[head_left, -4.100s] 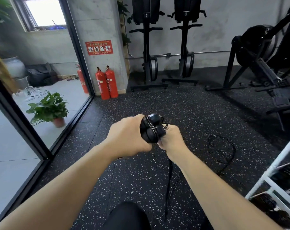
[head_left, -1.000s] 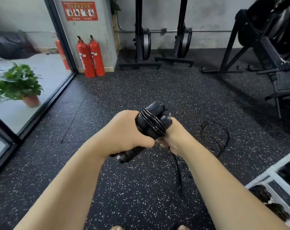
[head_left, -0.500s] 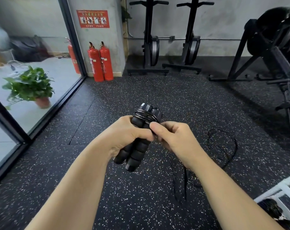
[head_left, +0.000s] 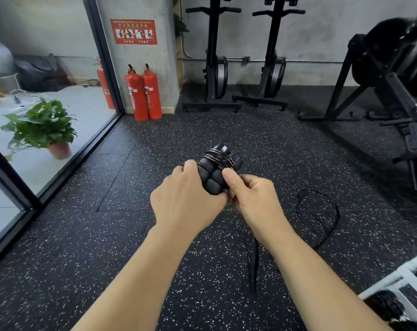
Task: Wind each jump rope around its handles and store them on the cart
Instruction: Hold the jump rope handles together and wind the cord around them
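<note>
"Black foam handles (head_left: 213, 179), the two side by side in the left hand (head_left: 186, 201), which grips them in the middle of the scene. How far along is the winding?"

"Only a few turns of rope (head_left: 220, 156) sit round the far end of the pair. The right hand (head_left: 255, 201) is just beside them, thumb and curled fingers pinching the cord where it leaves the handles."

"And the remainder?"

"Most of the length, I judge. It drops below the right hand to the speckled floor (head_left: 107, 259) and lies in a loose loop (head_left: 318, 212) further right. All of that has yet to go round."

"So this one is not stored?"

"No. The white cart (head_left: 391, 275) is at the near right corner, well apart from both hands. On its shelf lie dark bundles (head_left: 381, 306); they may be ropes already wound, but the frame cuts them off."

"What is left, then?"

"Finish the turns, secure the end, carry the bundle to the cart. I cannot see whether other ropes wait."
</note>
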Action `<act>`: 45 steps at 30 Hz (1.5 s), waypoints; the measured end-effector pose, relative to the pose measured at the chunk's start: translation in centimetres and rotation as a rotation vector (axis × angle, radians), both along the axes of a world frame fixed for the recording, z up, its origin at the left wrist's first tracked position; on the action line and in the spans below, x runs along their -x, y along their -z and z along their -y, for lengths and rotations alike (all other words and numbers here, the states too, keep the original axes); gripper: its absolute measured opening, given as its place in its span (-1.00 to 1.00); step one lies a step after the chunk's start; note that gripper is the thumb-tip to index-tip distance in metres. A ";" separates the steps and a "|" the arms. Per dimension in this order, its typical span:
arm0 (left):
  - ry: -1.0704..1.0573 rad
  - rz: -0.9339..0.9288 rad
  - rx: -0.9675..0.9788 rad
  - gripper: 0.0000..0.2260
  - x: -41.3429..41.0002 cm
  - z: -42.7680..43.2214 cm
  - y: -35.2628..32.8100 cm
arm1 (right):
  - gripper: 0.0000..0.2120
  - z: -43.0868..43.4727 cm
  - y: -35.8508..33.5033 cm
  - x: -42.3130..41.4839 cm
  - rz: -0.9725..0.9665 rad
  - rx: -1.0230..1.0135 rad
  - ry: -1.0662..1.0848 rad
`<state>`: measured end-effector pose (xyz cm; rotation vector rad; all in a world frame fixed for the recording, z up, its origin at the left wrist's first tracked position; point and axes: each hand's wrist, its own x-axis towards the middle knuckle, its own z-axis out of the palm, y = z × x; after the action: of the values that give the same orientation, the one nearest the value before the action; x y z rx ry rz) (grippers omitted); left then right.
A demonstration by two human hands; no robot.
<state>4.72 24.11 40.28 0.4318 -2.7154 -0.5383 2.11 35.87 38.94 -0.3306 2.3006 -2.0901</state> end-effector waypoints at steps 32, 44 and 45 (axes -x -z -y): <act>0.567 0.185 0.713 -0.73 -0.5 -1.3 0.3 | -0.39 -4.5 -2.1 1.8 -0.657 -1.039 0.090; 0.814 -0.027 0.542 -0.73 -0.9 -0.7 0.5 | -0.43 -6.0 -0.4 3.2 -0.143 -0.520 -0.120; 0.829 -0.041 0.518 -0.75 -0.9 -0.7 0.5 | -0.43 -6.1 -0.6 3.0 -0.072 -0.483 -0.147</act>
<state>5.66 24.79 39.77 -0.8490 -2.7521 0.0002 -0.85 41.98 39.54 -0.5397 2.6245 -1.4176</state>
